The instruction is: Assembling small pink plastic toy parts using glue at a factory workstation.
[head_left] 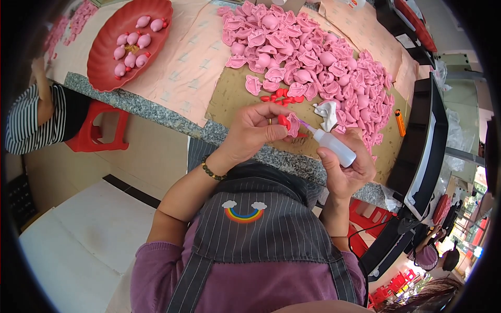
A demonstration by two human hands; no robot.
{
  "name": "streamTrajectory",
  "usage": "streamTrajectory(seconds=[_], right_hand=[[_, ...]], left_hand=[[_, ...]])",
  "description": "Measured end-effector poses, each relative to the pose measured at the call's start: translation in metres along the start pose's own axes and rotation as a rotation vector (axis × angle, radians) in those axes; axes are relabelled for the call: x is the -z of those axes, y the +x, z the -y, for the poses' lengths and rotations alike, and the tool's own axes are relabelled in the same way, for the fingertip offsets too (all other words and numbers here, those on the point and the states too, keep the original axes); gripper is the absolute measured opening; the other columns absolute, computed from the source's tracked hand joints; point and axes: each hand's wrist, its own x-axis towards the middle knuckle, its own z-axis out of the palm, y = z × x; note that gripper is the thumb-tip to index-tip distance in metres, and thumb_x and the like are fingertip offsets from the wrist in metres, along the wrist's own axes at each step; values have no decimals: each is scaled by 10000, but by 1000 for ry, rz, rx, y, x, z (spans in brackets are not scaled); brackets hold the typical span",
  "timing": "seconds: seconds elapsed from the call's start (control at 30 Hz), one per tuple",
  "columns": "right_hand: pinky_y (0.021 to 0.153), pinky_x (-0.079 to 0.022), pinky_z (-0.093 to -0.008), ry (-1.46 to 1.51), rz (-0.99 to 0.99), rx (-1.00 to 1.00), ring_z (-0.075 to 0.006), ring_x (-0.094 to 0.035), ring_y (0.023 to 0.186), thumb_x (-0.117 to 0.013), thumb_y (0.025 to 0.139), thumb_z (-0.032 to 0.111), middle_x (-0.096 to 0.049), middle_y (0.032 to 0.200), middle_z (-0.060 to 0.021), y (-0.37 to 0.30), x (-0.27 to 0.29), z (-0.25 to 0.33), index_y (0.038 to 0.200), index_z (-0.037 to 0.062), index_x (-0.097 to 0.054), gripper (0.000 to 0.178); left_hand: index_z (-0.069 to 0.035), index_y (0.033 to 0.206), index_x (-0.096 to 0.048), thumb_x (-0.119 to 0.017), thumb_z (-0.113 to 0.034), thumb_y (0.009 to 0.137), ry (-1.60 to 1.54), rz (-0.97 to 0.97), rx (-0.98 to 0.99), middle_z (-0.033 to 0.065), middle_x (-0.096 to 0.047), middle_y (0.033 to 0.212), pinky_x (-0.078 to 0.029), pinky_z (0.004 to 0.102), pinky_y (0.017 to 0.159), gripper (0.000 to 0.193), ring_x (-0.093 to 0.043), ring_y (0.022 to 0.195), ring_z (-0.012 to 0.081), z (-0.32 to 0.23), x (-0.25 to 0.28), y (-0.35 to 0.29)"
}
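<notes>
Between the thumb and fingers of my left hand [245, 133] is a small pink molded half-shell [294, 125], with a red piece [283, 122] against it. My right hand [352, 169] is wrapped round a translucent white squeeze bottle [335, 148]. Its thin purple tip [304, 123] points at the pink half-shell and meets or nearly meets its edge; I cannot tell which. Just beyond my hands lie several small red pieces [282, 97] and a crumpled white cloth [327, 113]. A large heap of pink half-shells [308, 57] spreads behind them.
At the far left, a red scalloped tray [96, 65] holds several round pink pieces with red ends. An orange-handled cutter [400, 123] lies right of the heap. A granite edge [182, 119] runs before me. Another person in a striped top [23, 120] is at the left, near a red stool [102, 130].
</notes>
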Motion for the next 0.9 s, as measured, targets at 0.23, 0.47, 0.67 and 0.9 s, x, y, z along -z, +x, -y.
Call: streamTrajectory(seconds=[0.23, 0.47, 0.67, 0.9], right_hand=[[552, -334, -268, -20, 19, 11, -156, -425, 572, -769, 602, 109, -563, 631, -68, 1, 1, -2, 775, -51, -614, 283], [619, -336, -260, -12, 45, -27, -140, -447, 631, -747, 634, 85, -567, 664, -62, 0, 3, 0, 821, -67, -609, 277], [622, -339, -257, 0, 41, -34, -141, -449, 634, -745, 643, 90, -565, 662, -61, -1, 4, -1, 824, -64, -610, 273], [596, -337, -264, -3, 27, -47, -149, -435, 619, -754, 621, 90, -558, 651, -59, 0, 3, -3, 808, -59, -614, 277]], left_hand=[[46, 1093, -525, -640, -61, 792, 72, 4, 11, 107, -606, 970, -499, 264, 757, 340, -599, 871, 142, -1, 2, -1], [45, 1097, -519, -629, -51, 799, 61, -7, -8, 100, -599, 983, -506, 268, 764, 332, -594, 882, 133, 4, 5, -1], [45, 1114, -508, -617, -35, 803, 31, -16, -11, 91, -592, 975, -516, 282, 775, 339, -592, 869, 127, 2, 1, -1], [43, 1124, -502, -612, -30, 805, 13, -27, -12, 91, -589, 981, -516, 286, 776, 345, -591, 863, 124, 1, 0, 0]])
